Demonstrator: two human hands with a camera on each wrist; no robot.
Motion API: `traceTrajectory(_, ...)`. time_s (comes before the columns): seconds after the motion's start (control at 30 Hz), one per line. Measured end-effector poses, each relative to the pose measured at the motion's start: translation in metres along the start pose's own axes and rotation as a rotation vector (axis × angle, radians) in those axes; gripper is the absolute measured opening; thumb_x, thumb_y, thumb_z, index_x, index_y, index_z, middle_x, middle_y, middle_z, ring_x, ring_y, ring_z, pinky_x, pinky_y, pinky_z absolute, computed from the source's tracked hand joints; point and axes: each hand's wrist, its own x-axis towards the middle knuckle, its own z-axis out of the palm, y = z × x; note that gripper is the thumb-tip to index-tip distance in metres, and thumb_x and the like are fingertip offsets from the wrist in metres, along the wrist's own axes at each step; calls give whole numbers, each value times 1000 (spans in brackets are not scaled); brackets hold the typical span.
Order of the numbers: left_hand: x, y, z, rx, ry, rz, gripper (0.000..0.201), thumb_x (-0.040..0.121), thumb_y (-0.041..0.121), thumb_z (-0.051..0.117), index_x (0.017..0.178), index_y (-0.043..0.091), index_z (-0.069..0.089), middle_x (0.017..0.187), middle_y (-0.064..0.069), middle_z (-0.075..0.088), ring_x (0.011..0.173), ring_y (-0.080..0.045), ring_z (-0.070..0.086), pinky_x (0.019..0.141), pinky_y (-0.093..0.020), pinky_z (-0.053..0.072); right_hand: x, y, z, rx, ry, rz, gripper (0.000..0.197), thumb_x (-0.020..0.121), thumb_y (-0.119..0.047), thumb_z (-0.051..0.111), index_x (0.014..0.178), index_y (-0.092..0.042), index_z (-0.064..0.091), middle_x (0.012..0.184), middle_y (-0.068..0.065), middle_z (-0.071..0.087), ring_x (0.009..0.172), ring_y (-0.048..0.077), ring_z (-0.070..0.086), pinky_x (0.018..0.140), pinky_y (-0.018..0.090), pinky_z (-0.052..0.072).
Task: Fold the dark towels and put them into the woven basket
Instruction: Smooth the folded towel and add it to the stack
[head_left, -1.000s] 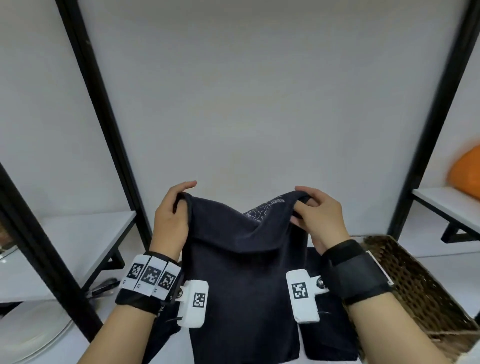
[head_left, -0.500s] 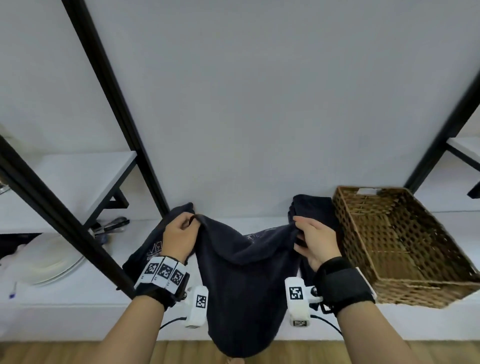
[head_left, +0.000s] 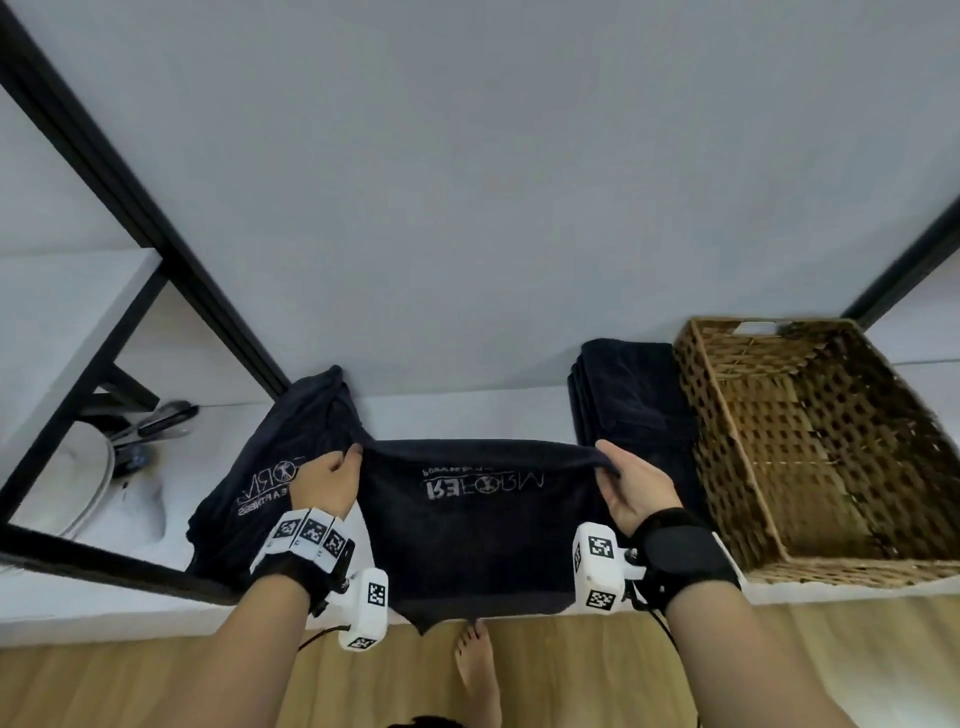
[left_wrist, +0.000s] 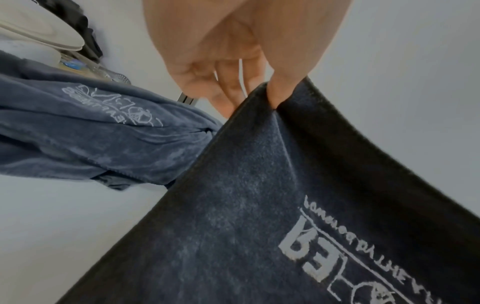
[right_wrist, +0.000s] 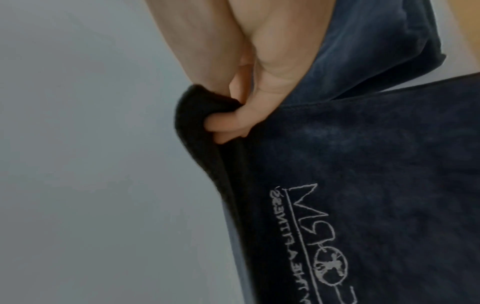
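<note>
Head view: we see the left hand (head_left: 327, 486) and right hand (head_left: 631, 491) pinching the top corners of a dark towel (head_left: 478, 525), stretched between them above the white surface (head_left: 467, 415). The woven basket (head_left: 810, 447) sits to the right, a folded towel stack (head_left: 631, 395) just beside it. A loose towel (head_left: 270, 467) lies left, plates (head_left: 88, 478) beyond it. A black frame post (head_left: 130, 197) cuts across the left.

Left wrist view: fingers (left_wrist: 283, 90) pinch the towel edge; the loose towel lies behind.

Right wrist view: fingers (right_wrist: 228, 125) curl round the bunched corner.
</note>
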Motion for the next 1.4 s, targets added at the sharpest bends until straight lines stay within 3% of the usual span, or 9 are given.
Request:
traceTrajectory(0.17,42,-13,31,1,-31,-96,44,98,35,50,67,4,58,63,-10,66,62,-22,58,59,-32,35,52,7,26,74,63,112,8,88,8,63,96,9,62,101,22,68,97,26,69,83,32,59)
traceTrajectory(0.27,63,-22,53,-345,-113,-224,23,99,20,52,79,12,61,60,-4,69,55,-17,65,52,-27,47,84,21,35,58,91,127,15,89,11,50,89,4,63,97,15,68,96,26,67,95,37,53)
traceTrajectory(0.47,97,-40,84,-683,-223,-325,19,99,1,49,93,12,63,87,-15,71,65,-27,73,58,-26,59,138,47,46,57,112,208,30,86,8,48,113,3,59,111,17,63,106,26,64,75,35,57)
traceTrajectory(0.6,116,-39,104,-655,-244,-379,5,97,10,57,95,13,61,87,-15,69,69,-33,73,57,-29,60,161,63,52,100,119,230,26,88,10,53,112,0,55,111,17,61,112,27,63,79,38,57)
traceTrajectory(0.77,132,-40,124,-592,-213,-484,20,97,24,58,91,7,54,84,-18,63,70,-35,73,60,-36,62,173,77,47,71,54,96,65,91,10,53,147,-18,36,111,11,57,117,22,59,99,46,50)
traceTrajectory(1.03,142,-43,139,-541,-206,-541,16,100,24,53,89,13,50,85,-17,59,70,-34,72,67,-39,62,154,101,36,-1030,-54,-343,35,83,0,67,101,-30,66,111,-12,60,101,0,62,84,13,51)
traceTrajectory(1.23,148,-48,144,-514,-229,-554,14,100,23,52,96,10,51,86,-15,59,71,-33,73,66,-37,62,182,107,45,-881,191,24,20,81,-7,66,98,-16,60,103,8,69,96,23,68,91,36,54)
traceTrajectory(1.3,149,-51,146,-511,-235,-551,16,100,23,53,103,7,50,87,-14,59,72,-34,73,68,-38,62,186,105,57,-651,122,62,18,85,3,61,89,-15,61,102,12,68,97,25,68,86,34,56)
traceTrajectory(1.4,152,-55,148,-517,-244,-545,16,100,23,54,97,7,51,88,-15,60,72,-33,73,71,-40,61,188,92,67,-393,-49,-36,35,89,14,51,86,-16,69,114,-9,65,107,9,63,84,24,54)
